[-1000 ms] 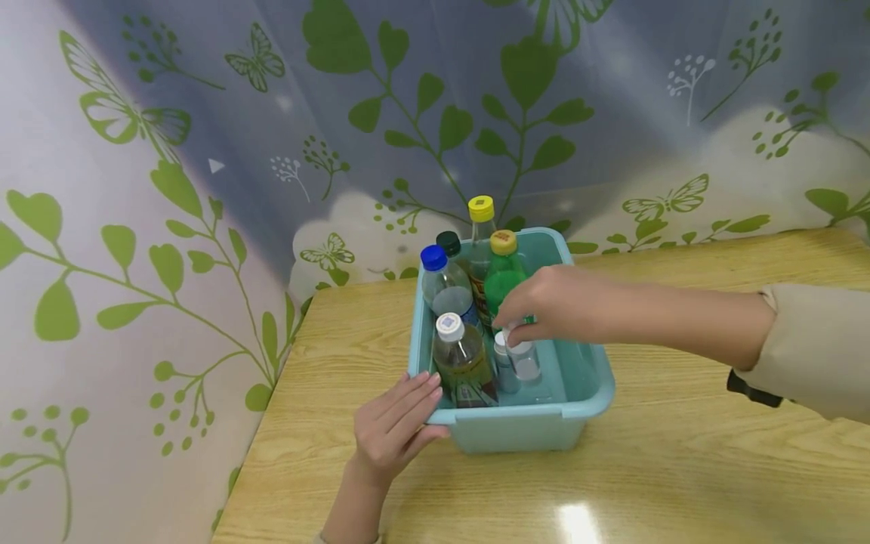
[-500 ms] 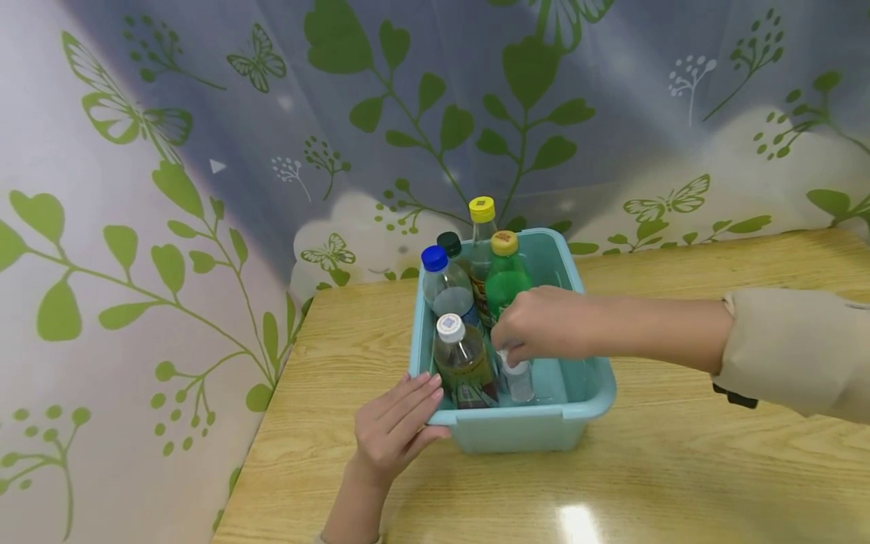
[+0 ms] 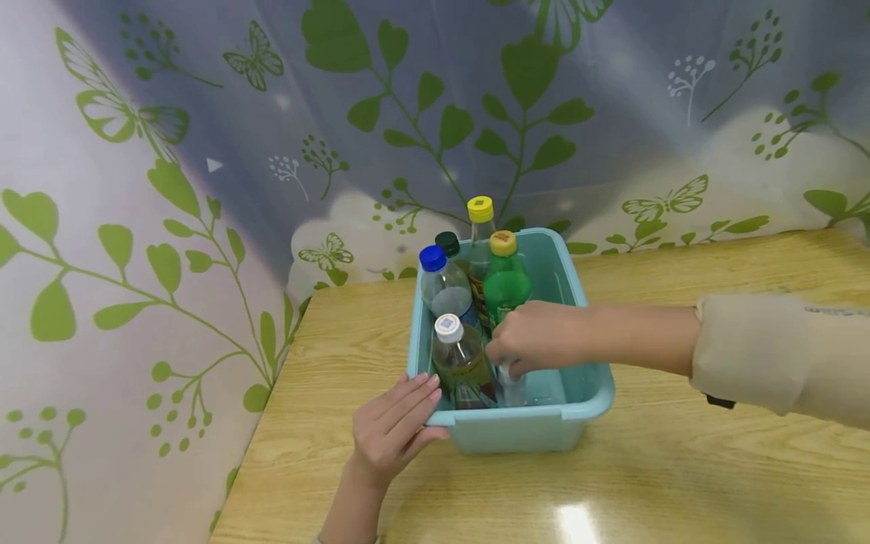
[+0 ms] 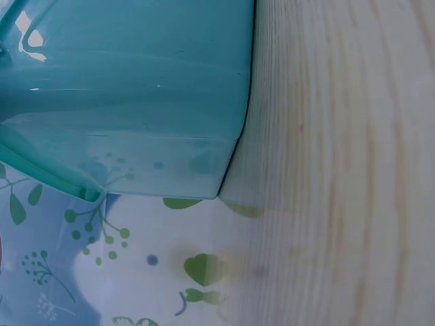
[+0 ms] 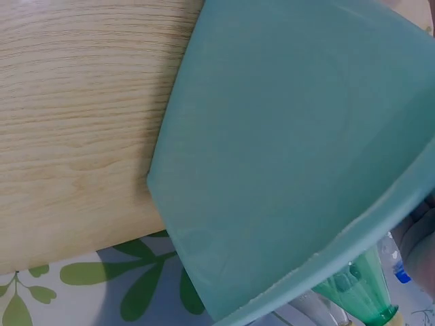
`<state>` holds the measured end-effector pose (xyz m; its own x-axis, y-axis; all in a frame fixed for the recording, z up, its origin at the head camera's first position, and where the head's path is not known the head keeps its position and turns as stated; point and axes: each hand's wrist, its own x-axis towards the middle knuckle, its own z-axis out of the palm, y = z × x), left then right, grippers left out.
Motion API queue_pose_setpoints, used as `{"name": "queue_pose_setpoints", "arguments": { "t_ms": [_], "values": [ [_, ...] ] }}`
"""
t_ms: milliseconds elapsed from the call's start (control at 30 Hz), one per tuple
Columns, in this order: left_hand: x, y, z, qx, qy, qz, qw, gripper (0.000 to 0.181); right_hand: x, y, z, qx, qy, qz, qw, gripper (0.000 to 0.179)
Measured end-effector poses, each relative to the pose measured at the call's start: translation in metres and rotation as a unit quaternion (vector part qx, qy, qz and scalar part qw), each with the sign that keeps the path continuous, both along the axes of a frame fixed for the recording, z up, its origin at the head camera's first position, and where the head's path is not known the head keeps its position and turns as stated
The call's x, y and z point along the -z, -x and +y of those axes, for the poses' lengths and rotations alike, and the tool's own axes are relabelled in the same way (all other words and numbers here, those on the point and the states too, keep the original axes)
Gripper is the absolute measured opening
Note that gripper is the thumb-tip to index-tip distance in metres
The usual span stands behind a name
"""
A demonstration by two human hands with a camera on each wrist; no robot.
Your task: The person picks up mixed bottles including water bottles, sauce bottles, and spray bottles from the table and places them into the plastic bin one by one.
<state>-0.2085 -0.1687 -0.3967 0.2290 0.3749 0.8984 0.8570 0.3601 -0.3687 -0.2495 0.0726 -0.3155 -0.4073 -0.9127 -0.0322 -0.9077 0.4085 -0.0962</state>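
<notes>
A light-blue plastic bin stands on the wooden table with bottles in it. My right hand reaches over its right side and pinches a small clear bottle by its top; the fingers hide the cap. Straight fingers of my left hand rest on the bin's front left corner, with the thumb below the rim. Beside the right hand stand a green bottle with a yellow cap and a white-capped bottle of brown liquid. In the left wrist view only the bin's outer wall shows.
Toward the back of the bin are a blue-capped bottle, a dark-capped bottle and a tall yellow-capped bottle. A leaf-patterned curtain hangs behind the table.
My right hand has moved down and slightly toward the bin's front left, lowering the small clear bottle beside the brown-liquid bottle. The left hand keeps its place on the corner.
</notes>
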Motion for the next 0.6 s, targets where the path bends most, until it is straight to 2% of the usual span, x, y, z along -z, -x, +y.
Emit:
{"name": "queue_pose_setpoints", "arguments": {
  "t_ms": [367,600],
  "values": [
    [0.000,-0.001,0.001,0.001,0.000,-0.001,1.0000,0.040,0.009,0.004,-0.001,-0.015,-0.003,0.037,0.9992,0.014],
    [0.001,0.000,-0.001,-0.003,0.003,-0.005,1.0000,0.040,0.012,0.004,-0.004,-0.029,-0.016,0.058,0.9978,0.008]
  ]
}}
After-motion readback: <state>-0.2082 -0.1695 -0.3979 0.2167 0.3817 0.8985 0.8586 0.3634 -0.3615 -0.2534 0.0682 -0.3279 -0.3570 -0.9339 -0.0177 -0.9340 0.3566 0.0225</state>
